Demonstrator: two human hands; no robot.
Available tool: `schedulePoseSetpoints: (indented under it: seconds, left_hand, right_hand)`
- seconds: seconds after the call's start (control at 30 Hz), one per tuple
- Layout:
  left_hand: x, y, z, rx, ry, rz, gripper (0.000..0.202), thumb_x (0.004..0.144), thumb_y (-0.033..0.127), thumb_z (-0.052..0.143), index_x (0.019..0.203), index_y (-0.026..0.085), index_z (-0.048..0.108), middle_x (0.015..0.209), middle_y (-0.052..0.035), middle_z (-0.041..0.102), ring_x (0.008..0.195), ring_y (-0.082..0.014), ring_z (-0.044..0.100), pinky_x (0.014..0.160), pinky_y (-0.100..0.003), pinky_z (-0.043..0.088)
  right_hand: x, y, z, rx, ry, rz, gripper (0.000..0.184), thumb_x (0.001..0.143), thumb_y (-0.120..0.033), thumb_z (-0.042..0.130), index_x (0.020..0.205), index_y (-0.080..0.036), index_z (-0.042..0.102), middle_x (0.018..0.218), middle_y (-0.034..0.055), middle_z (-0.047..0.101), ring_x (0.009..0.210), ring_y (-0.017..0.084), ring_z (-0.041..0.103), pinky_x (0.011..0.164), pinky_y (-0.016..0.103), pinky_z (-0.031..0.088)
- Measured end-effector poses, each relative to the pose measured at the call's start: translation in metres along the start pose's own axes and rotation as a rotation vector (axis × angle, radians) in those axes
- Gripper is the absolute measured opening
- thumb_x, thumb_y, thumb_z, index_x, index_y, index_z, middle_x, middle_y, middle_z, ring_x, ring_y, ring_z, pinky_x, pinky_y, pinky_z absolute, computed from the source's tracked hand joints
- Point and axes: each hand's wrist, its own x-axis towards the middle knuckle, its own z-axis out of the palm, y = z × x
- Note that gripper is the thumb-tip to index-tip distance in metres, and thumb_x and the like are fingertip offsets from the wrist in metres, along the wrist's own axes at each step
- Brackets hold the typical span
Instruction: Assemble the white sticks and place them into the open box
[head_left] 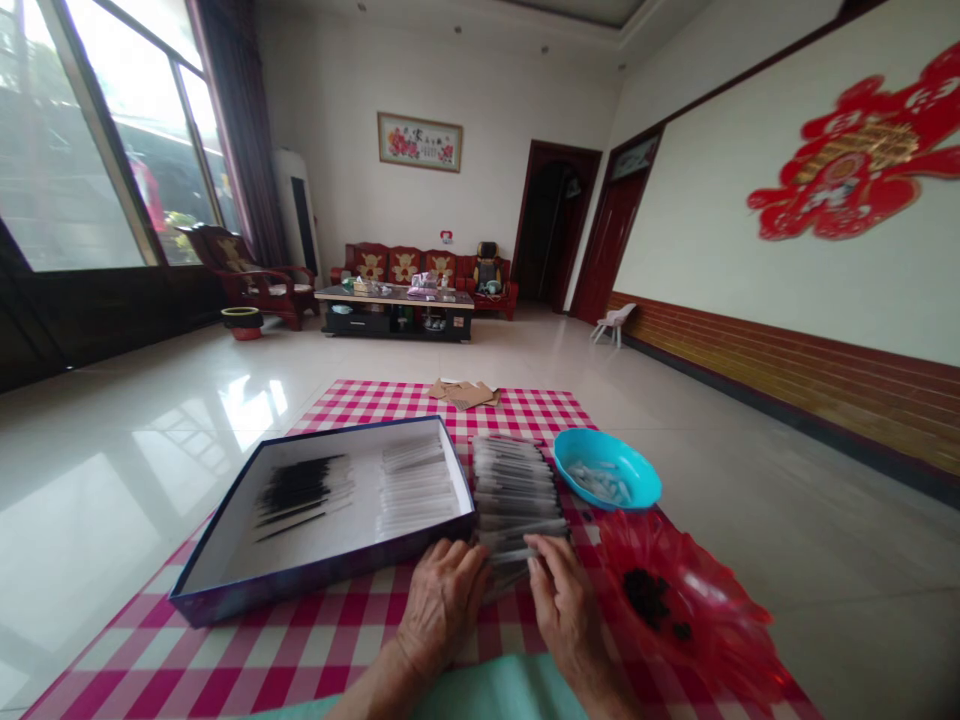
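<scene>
A row of clear pens (517, 490) with dark and pale inner parts lies stacked on the checked tablecloth. At the near end of the row, my left hand (444, 600) is closed with curled fingers at the left ends. My right hand (564, 605) pinches the right end of a pen between thumb and fingers. The left fingertips are partly hidden, and seem to hold the same pen's other end. To the left, a shallow box (322, 565) holds black pen refills (300, 488) and clear pen barrels (416, 480).
Right of the pens stand a blue bowl (637, 465) with small clear pieces and a red dish (720, 600) with small black pieces. Cardboard scraps (469, 394) lie on the far end of the tablecloth (360, 400). Beyond are a coffee table (356, 323) and a wooden sofa (379, 250).
</scene>
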Motion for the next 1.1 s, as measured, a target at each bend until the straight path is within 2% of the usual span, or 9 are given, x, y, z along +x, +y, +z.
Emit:
schedulePoseSetpoints:
  seconds: [0.13,0.23,0.27,0.33,0.47,0.57,0.8,0.97,1.1]
  left_hand:
    - [-0.003,0.003,0.002,0.061,-0.030,0.014,0.019,0.088,0.016,0.043,0.100,0.021,0.057,0.075,-0.0023,0.057,0.070,-0.0178,0.053,0.063,-0.029,0.045]
    - [-0.004,0.000,0.009,0.026,0.060,-0.011,0.021,0.089,0.014,0.038,0.102,0.019,0.054,0.078,-0.0034,0.057,0.072,-0.0176,0.054,0.065,-0.029,0.046]
    - [-0.004,-0.001,0.011,0.014,0.102,-0.016,0.022,0.090,0.014,0.036,0.102,0.018,0.053,0.078,-0.0039,0.057,0.073,-0.0177,0.054,0.066,-0.029,0.047]
    - [-0.005,-0.004,0.014,-0.017,0.155,-0.009,0.022,0.090,0.014,0.035,0.103,0.017,0.052,0.079,-0.0048,0.057,0.074,-0.0178,0.055,0.068,-0.030,0.048]
    - [-0.005,-0.006,0.015,-0.097,0.159,0.021,0.022,0.091,0.016,0.034,0.104,0.015,0.052,0.077,-0.0052,0.056,0.074,-0.0178,0.055,0.068,-0.030,0.048]
    - [-0.006,-0.005,0.014,-0.129,0.120,0.008,0.022,0.091,0.019,0.035,0.104,0.016,0.053,0.077,-0.0050,0.056,0.073,-0.0177,0.055,0.067,-0.030,0.047]
    - [-0.006,0.000,0.008,-0.146,0.004,0.042,0.018,0.091,0.021,0.038,0.098,0.019,0.055,0.078,-0.0044,0.055,0.074,-0.0177,0.053,0.068,-0.030,0.045]
    - [-0.006,0.002,0.004,-0.099,-0.044,0.077,0.019,0.091,0.020,0.038,0.098,0.020,0.055,0.077,-0.0041,0.053,0.072,-0.0185,0.051,0.065,-0.031,0.044]
    - [-0.006,0.008,0.001,-0.044,0.001,0.126,0.021,0.091,0.018,0.039,0.107,0.019,0.051,0.078,-0.0040,0.055,0.071,-0.0190,0.051,0.065,-0.032,0.043]
  right_hand:
    - [-0.004,-0.011,0.004,0.065,-0.023,0.034,0.030,0.088,-0.021,0.047,0.117,-0.018,0.049,0.102,0.0104,0.061,0.089,0.019,0.062,0.076,0.030,0.053]
    - [-0.004,-0.019,0.000,0.087,-0.006,0.137,0.017,0.087,-0.025,0.048,0.102,-0.017,0.052,0.085,0.0067,0.061,0.073,0.018,0.061,0.064,0.027,0.051]
    - [-0.003,-0.021,-0.002,0.084,-0.053,0.137,0.010,0.087,-0.025,0.048,0.091,-0.018,0.054,0.076,0.0042,0.060,0.068,0.017,0.059,0.061,0.027,0.049]
    - [0.000,-0.025,-0.006,0.081,-0.210,0.084,0.017,0.088,-0.024,0.045,0.074,-0.020,0.053,0.066,0.0015,0.056,0.064,0.016,0.057,0.060,0.027,0.046]
    - [0.005,-0.032,-0.008,0.113,-0.380,0.027,0.019,0.088,-0.019,0.042,0.080,-0.020,0.059,0.079,0.0051,0.062,0.079,0.019,0.059,0.071,0.030,0.046]
    - [0.005,-0.030,-0.006,0.148,-0.334,0.046,0.020,0.088,-0.018,0.041,0.090,-0.019,0.061,0.088,0.0071,0.065,0.085,0.020,0.061,0.077,0.030,0.047]
    - [0.001,-0.017,-0.006,0.174,-0.092,0.206,0.024,0.090,-0.030,0.042,0.093,-0.018,0.062,0.085,0.0074,0.069,0.080,0.020,0.065,0.073,0.026,0.049]
    - [0.002,-0.018,-0.008,0.203,-0.100,0.349,0.032,0.090,-0.040,0.042,0.082,-0.018,0.063,0.067,0.0040,0.068,0.064,0.018,0.064,0.060,0.023,0.048]
    - [0.001,-0.025,-0.008,0.190,-0.133,0.335,0.034,0.089,-0.042,0.043,0.073,-0.018,0.060,0.058,0.0008,0.060,0.056,0.016,0.058,0.054,0.022,0.043]
